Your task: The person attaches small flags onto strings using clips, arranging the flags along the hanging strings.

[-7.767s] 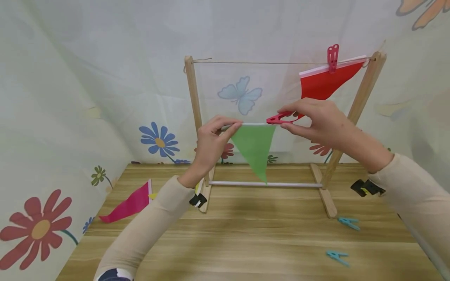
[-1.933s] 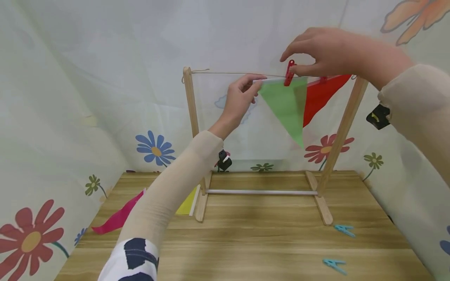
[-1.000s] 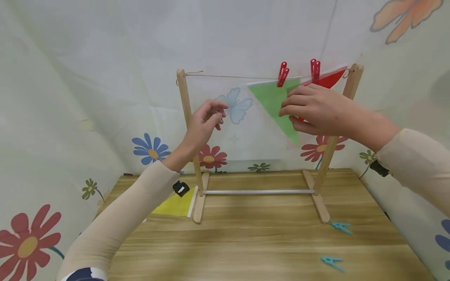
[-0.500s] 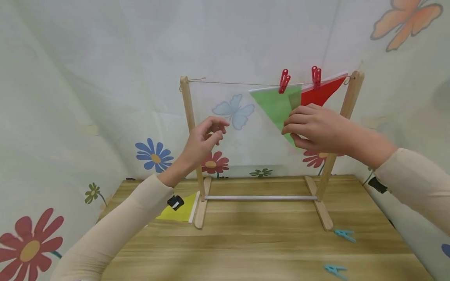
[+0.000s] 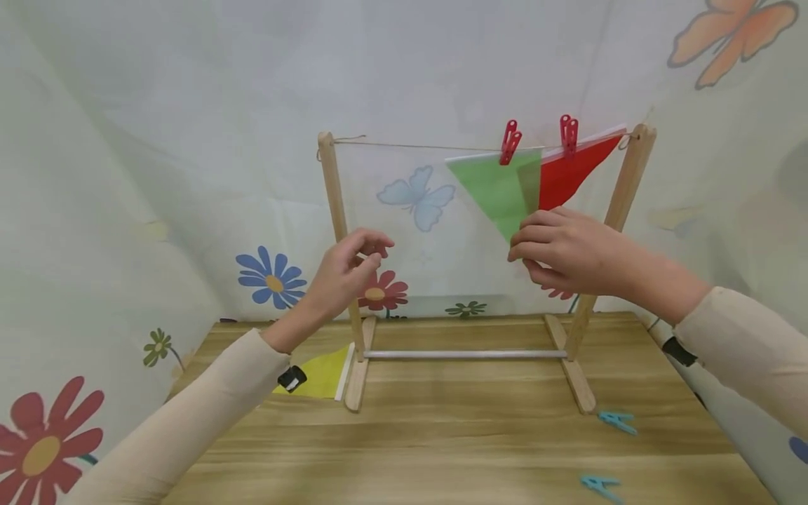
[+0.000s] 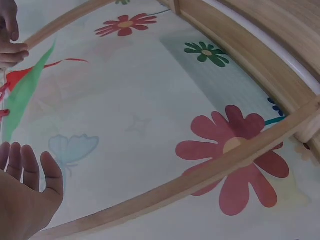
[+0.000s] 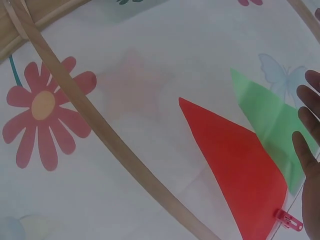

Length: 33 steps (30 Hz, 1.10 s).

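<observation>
A green pennant (image 5: 482,182) hangs from the string (image 5: 410,146) of a wooden frame, clipped by a red clothespin (image 5: 510,143). Beside it, partly overlapped, a red pennant (image 5: 568,175) hangs from a second red clothespin (image 5: 569,136), its top edge slanting up to the right. My right hand (image 5: 571,252) is in front of the pennants' lower parts in the head view, fingers loosely bent and holding nothing. Near the frame's left post (image 5: 333,189), my left hand (image 5: 344,273) is raised, also holding nothing. The left wrist view shows relaxed fingers (image 6: 31,167).
A yellow pennant (image 5: 325,372) lies on the wooden table (image 5: 454,449) by the frame's left foot, partly behind my left sleeve. Two blue clothespins (image 5: 617,421) (image 5: 601,485) lie at the right front. A white rod (image 5: 467,354) joins the frame's feet.
The green pennant, earlier pinched in my left hand, went up to the string, and my right hand clipped it with the red clothespin. Both hands then let go and moved down.
</observation>
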Motion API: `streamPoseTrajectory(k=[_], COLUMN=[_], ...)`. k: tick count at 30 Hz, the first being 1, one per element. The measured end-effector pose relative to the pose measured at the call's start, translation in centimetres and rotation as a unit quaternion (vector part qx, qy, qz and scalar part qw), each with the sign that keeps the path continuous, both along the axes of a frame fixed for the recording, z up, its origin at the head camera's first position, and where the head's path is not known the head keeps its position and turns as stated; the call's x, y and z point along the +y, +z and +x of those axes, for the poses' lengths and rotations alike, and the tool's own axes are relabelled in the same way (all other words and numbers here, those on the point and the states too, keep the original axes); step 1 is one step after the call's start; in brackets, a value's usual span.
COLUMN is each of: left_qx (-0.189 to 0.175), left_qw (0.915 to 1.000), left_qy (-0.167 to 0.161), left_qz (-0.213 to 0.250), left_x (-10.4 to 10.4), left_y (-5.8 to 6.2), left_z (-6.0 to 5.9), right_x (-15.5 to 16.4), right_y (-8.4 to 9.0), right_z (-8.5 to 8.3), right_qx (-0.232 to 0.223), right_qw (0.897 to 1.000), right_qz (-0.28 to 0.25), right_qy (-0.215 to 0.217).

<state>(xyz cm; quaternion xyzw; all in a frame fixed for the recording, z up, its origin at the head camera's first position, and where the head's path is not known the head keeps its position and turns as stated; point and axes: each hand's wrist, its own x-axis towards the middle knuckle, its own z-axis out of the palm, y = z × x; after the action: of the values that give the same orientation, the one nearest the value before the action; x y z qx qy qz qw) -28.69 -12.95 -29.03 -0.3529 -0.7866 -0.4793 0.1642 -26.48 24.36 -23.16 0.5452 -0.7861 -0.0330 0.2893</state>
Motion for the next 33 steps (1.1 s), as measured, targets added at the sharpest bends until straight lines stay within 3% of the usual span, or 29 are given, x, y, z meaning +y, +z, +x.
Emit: streamPoseTrajectory(k=[12,19,33], left_qx=[0.007,0.029,0.075], left_qw=[0.9986,0.9959,0.9887], left_qy=[0.004,0.003,0.025], left_qz=[-0.051,-0.086,-0.127], left_x=[-1.4,-2.4,-4.9], left_y=[-1.5,-2.7,-4.6], left_z=[1.4,2.4,2.5], right_x=[0.3,0.5,-0.4], right_y=[-2.2,-3.7,-5.9], right_z=[0.6,1.2,1.6], right_qx=[-0.002,-0.015,-0.039], right_qw=[1.0,1.0,0.999], right_qz=[0.007,-0.002,-0.004], right_qy=[0.004,0.003,0.006])
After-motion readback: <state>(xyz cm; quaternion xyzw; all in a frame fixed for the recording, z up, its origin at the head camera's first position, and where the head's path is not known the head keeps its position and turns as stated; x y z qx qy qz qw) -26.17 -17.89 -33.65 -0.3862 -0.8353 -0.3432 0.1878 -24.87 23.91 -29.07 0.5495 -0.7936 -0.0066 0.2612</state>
